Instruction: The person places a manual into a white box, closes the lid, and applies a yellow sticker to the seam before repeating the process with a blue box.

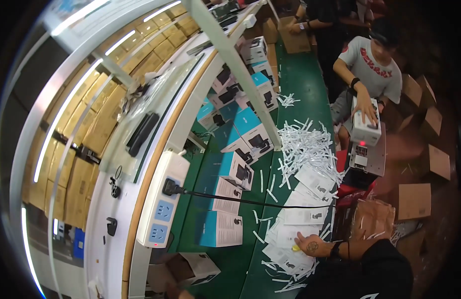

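Note:
My right hand (pixel 312 245), with a dark band at the wrist, rests over a heap of white printed sheets (pixel 304 216). Its fingers are closed round a small yellow thing (pixel 296 247), mostly hidden, whose kind I cannot make out. At the bottom edge, only a blurred part of my left hand (pixel 179 293) shows. It is beside an open box (pixel 198 266) with a white printed side and a brown inside. Whether that hand grips the box cannot be seen.
Blue-and-white printed boxes (pixel 221 228) line the green table (pixel 303 74). A black cable (pixel 250 201) runs across from the power strip (pixel 162 199). White paper strips (pixel 310 149) pile up further along. Another person's hand (pixel 365 107) holds a white box (pixel 366 127) over a scanner-like device.

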Motion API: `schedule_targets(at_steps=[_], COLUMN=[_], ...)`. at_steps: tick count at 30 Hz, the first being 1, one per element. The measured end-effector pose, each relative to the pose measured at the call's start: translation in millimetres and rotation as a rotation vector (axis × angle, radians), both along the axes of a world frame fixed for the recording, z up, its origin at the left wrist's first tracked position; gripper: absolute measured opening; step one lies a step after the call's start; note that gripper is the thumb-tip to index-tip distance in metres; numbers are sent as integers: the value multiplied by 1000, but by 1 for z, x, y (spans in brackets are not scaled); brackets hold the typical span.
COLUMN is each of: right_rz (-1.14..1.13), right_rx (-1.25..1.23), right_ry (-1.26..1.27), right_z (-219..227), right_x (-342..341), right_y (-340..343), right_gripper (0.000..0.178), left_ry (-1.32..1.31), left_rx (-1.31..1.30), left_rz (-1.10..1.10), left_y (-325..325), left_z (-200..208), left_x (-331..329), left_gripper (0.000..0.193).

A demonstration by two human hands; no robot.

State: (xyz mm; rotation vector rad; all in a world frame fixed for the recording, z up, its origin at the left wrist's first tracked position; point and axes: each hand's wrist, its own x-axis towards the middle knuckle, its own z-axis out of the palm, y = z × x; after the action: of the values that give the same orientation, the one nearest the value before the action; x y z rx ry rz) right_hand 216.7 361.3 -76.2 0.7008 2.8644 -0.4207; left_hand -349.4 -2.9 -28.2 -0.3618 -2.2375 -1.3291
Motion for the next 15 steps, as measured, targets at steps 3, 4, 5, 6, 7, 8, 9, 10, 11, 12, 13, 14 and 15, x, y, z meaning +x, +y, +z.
schedule_targets(at_steps=[3, 4, 5, 6, 7, 8, 9, 10, 11, 12, 13, 14, 15], right_rz=[208, 280, 355, 365, 278, 186, 94, 111, 28, -87, -178, -177, -256], right_rx=[107, 54, -1, 8, -43, -99, -154, -150, -165, -170, -186, -177, -192], right_ry=[50, 170, 286, 277, 318, 354, 387, 377, 458, 554, 624, 604, 773], right_z=[-29, -33, -37, -29, -12, 7, 22, 34, 45, 62, 73, 85, 104], right_x=[22, 18, 18, 18, 12, 5, -1, -5, -8, -9, -5, -2, -10], right_y=[17, 25, 28, 33, 36, 35, 34, 33, 38, 44, 42, 39, 31], right_gripper=[51, 46, 42, 42, 35, 29, 23, 23, 21, 19, 18, 18, 21], left_ry=[-97, -121, -146, -175, -200, -228, -257, -282, -309, -338, -355, -426, -479], left_rx=[192, 260, 330, 403, 478, 549, 620, 691, 766, 838, 845, 886, 927], left_rz=[4, 18, 35, 54, 80, 105, 131, 159, 183, 169, 182, 115, 39], left_y=[11, 5, -2, 0, -1, -5, -8, -13, -10, 4, 14, 28, 41], left_z=[-21, -21, -22, -19, -13, -7, 0, 13, 23, 47, 68, 92, 123], left_x=[64, 84, 104, 130, 158, 186, 215, 246, 275, 297, 332, 363, 383], left_gripper=[54, 51, 49, 46, 44, 42, 40, 38, 36, 35, 35, 36, 38])
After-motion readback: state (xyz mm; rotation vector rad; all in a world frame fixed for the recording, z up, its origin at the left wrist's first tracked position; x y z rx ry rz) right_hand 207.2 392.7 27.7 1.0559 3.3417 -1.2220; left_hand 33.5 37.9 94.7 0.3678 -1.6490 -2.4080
